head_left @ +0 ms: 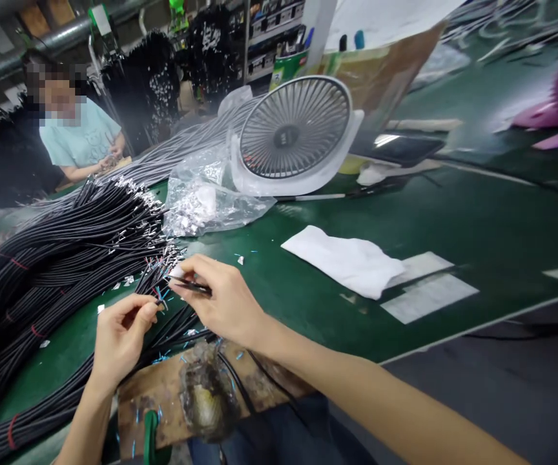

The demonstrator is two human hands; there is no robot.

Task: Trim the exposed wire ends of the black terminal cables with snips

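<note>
My left hand (123,332) pinches the end of a black cable (161,303), whose thin coloured wires fan out at the tip. Just right of it and a little higher, my right hand (223,297) is closed on dark tweezers (192,285), with a white covering on a fingertip. The two hands are close but apart. Beyond them lie bundles of black cables (66,239) with stripped, silvery ends, some tied with red bands. A wooden board (150,394) sits below my hands, with a dark, crusted object (206,394) on it and bits of blue wire.
A white fan (286,135) stands behind a clear plastic bag (206,200) of small pieces. White cloth (341,258) and paper pieces (429,297) lie on the green table (496,239). A phone (398,148) is behind. A person (80,135) sits at the far left.
</note>
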